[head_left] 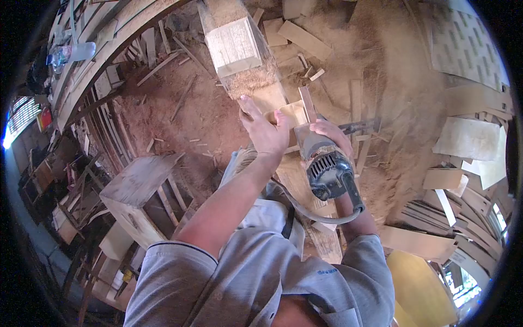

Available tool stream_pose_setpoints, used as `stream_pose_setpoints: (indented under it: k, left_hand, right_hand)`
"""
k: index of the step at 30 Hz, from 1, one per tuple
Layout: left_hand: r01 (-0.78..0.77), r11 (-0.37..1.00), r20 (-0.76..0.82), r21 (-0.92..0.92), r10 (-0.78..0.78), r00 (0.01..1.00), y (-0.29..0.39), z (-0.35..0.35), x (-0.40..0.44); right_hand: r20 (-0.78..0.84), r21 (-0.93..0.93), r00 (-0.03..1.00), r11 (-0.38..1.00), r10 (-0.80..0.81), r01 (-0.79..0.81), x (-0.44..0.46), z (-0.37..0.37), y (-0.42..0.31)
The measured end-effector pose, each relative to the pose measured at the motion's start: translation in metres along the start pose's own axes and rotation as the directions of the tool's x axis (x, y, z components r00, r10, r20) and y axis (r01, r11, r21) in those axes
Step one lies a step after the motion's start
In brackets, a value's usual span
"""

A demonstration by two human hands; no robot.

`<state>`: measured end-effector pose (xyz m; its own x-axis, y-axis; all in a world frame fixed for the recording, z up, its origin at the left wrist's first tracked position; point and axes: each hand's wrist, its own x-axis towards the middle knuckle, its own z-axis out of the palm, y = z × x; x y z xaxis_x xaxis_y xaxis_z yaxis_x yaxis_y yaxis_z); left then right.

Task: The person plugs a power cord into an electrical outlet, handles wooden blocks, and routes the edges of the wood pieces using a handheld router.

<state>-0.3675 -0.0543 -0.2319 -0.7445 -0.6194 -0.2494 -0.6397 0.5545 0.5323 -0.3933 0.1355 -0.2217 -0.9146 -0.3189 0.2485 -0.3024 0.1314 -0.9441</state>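
My left hand (265,129) is spread over a sawdust-covered plank (223,12), its fingers near the plank's left edge. Its thumb touches a small pale wooden piece (294,113), with a thin upright strip of wood (308,103) at that piece's right end. In my right hand (333,133) is a corded power tool (327,169) with a grey body and a black vented motor housing. The tool's front end lies close to the wooden piece; its working face is hidden. Further along the plank sits a pale wooden block (233,46).
A wooden stool-like box (141,180) stands at the left. The tool's cord (310,213) loops toward my body. Wood offcuts (306,41) and sawdust cover the floor. A plastic bottle (73,53) lies upper left; stacked boards (419,242) line the right.
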Motion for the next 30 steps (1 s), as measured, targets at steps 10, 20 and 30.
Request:
stream_pose_setpoints:
  k: [10,20,30]
  left_hand:
    - [0.023,1.000,-0.007,0.003,-0.023,1.000,0.000,0.002,0.001]
    - [0.032,0.999,0.000,-0.033,-0.032,1.000,-0.001,0.001,0.002]
    - [-0.135,0.989,-0.001,0.053,0.135,0.991,-0.016,0.005,-0.003]
  right_hand:
    - [-0.018,0.014,1.000,1.000,-0.017,0.017,0.019,0.011,0.016]
    - [-0.036,-0.043,0.997,0.996,0.072,-0.074,0.049,0.025,0.004]
    - [-0.187,0.415,0.885,0.851,0.426,-0.322,0.061,0.056,0.042]
